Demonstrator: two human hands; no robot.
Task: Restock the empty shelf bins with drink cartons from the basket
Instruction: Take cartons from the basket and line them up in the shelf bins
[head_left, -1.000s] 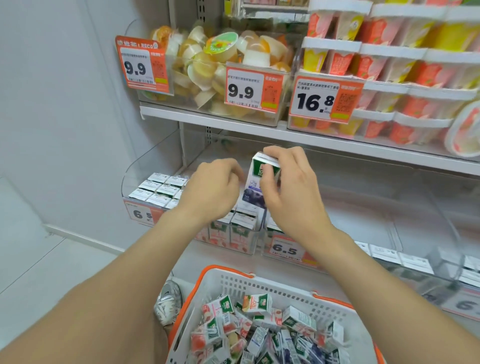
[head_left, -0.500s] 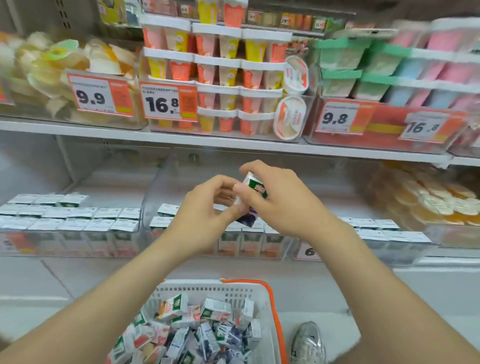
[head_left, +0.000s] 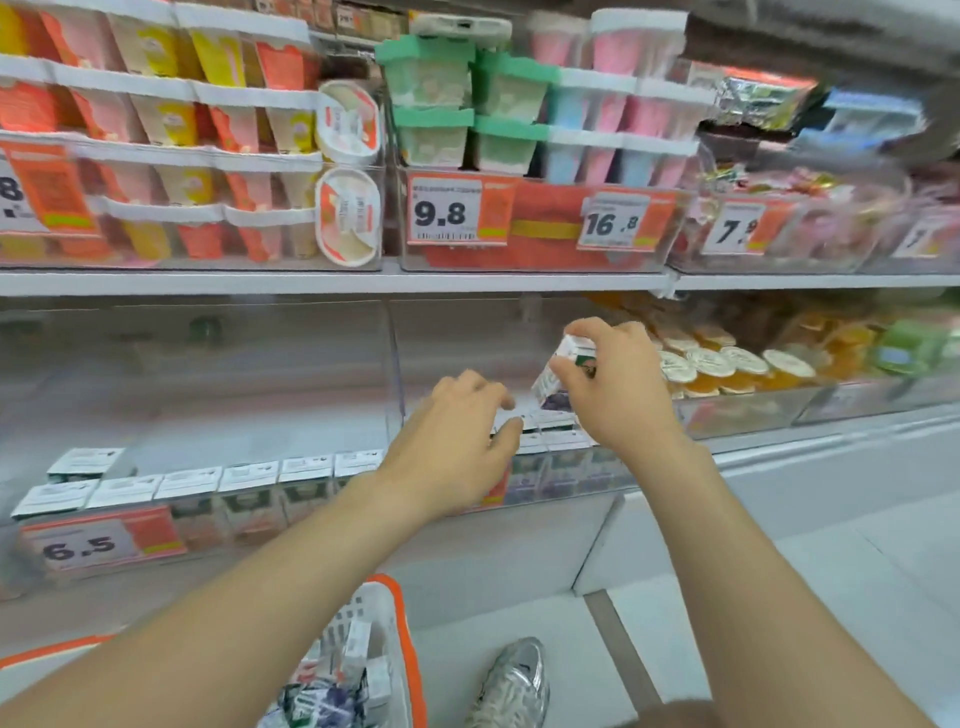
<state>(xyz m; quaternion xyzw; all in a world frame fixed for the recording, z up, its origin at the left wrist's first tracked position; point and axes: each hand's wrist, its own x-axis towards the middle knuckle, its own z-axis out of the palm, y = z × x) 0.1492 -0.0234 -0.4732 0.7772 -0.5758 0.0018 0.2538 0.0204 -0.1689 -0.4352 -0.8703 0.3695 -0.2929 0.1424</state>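
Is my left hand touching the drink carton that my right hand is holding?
Apart. In the head view a gap shows between the left hand and the drink carton, which only the right hand pinches.

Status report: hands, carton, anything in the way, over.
Right hand grips carton, tilted, above bin's front row. Left hand loose, empty, beside it. Nothing blocking the bin.

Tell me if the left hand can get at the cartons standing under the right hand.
Probably yes: the left hand holds nothing and hovers beside those cartons in the open-topped bin; the right hand holds its carton above.
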